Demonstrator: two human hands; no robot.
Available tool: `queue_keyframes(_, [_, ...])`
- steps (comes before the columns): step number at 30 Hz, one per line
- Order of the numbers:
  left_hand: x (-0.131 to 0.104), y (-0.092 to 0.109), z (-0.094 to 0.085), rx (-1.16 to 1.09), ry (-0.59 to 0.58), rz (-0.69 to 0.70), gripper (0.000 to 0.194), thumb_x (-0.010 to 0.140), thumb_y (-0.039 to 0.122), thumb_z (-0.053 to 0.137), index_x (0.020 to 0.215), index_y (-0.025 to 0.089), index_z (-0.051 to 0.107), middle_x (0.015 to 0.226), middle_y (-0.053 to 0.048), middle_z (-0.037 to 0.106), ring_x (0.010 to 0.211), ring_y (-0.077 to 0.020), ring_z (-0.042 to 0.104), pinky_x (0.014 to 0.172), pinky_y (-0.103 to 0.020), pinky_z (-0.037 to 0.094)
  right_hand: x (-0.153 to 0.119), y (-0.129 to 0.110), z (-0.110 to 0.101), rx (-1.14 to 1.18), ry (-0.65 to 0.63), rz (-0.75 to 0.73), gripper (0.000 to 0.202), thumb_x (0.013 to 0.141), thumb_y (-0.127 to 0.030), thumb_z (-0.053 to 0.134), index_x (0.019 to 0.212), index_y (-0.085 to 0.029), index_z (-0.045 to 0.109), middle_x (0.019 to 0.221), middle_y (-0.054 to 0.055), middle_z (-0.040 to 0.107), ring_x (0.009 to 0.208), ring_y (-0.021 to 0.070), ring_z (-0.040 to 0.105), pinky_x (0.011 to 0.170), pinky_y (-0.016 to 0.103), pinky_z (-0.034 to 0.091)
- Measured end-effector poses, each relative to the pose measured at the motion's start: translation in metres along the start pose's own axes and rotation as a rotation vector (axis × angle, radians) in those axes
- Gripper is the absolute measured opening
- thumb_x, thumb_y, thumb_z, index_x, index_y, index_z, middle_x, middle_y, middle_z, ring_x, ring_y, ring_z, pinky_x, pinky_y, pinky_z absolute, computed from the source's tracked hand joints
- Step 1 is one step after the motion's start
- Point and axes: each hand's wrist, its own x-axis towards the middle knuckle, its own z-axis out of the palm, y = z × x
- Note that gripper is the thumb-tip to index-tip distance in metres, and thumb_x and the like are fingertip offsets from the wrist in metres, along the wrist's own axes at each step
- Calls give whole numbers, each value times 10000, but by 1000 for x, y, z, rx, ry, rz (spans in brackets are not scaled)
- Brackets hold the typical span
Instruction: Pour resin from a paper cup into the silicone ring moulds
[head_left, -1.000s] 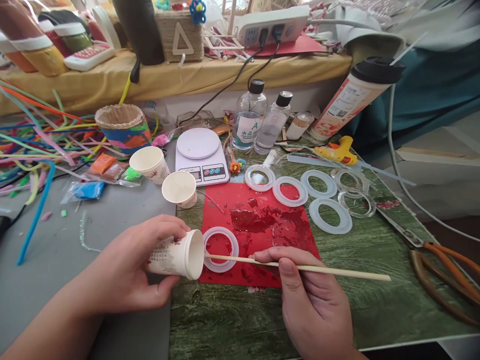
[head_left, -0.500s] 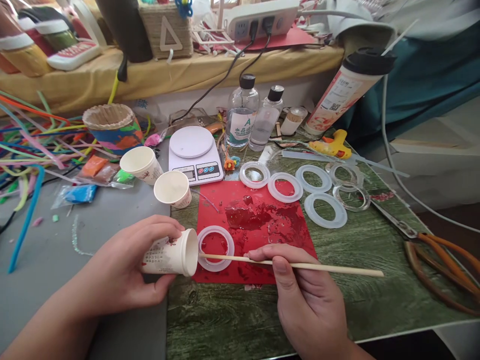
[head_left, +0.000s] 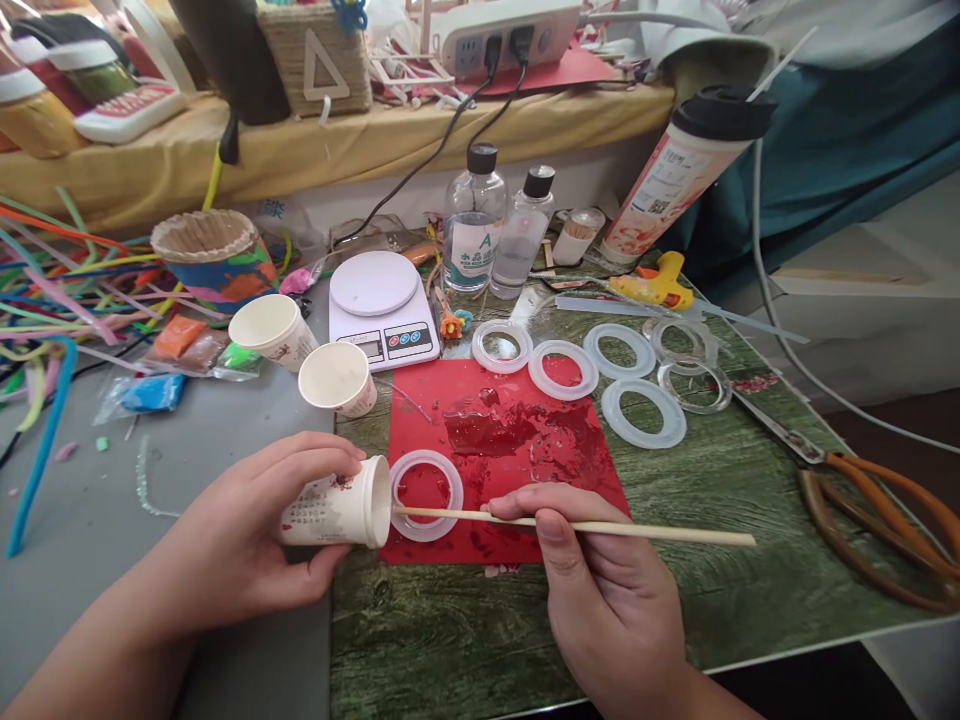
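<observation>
My left hand (head_left: 277, 525) is wrapped around a paper cup (head_left: 337, 505), which is tipped on its side with its mouth facing right. Between the thumb and fingers of my right hand (head_left: 600, 570) is a thin wooden chopstick (head_left: 660, 532). The chopstick's tip lies at the cup's rim, over the left side of a ring-shaped silicone mold (head_left: 456, 488). That mold rests on a red sheet (head_left: 420, 400) smeared with wet, glossy liquid. Whether liquid runs from the cup cannot be made out.
Several more ring molds (head_left: 643, 412) lie behind and to the right. Two paper cups (head_left: 337, 380) stand by a white kitchen scale (head_left: 375, 285). Beyond are clear bottles (head_left: 474, 225), a yellow glue gun (head_left: 664, 282) and a tall tilted cup (head_left: 675, 180). Orange-handled scissors (head_left: 885, 490) lie right.
The whole view has shifted slightly, so everything appears a little further left. Both hands keep their hold on the cup and chopstick, with hardly any movement between them.
</observation>
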Motion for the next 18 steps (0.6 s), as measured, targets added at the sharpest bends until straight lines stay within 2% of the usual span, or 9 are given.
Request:
queue_keyframes(4, [1, -1, 0, 3, 6, 20, 540, 983, 212, 762, 1489, 369, 655, 1393, -64, 847, 1239, -265, 872, 1069, -352, 706, 1, 0, 0, 2, 1, 5, 182, 1239, -320, 714, 1190, -330, 889, 1023, -7, 956, 913, 182, 946, 856, 278, 800])
queue_keyframes(11, [0, -2, 0, 0, 12, 6, 562, 963, 220, 763, 1494, 371, 659, 1389, -67, 852, 1224, -275, 874, 1063, -370, 715, 0, 2, -1, 14, 9, -5, 172, 1223, -269, 726, 1206, -323, 888, 1033, -15, 955, 935, 155, 945, 891, 232, 785])
queue_keyframes(18, [1, 2, -1, 11, 30, 20, 519, 981, 208, 743, 1478, 345, 676, 1380, -61, 852, 1210, -269, 884, 1045, -370, 738, -2, 4, 0, 9, 11, -6, 167, 1214, -267, 736, 1209, -325, 893, 1022, 2, 954, 921, 185, 948, 869, 275, 801])
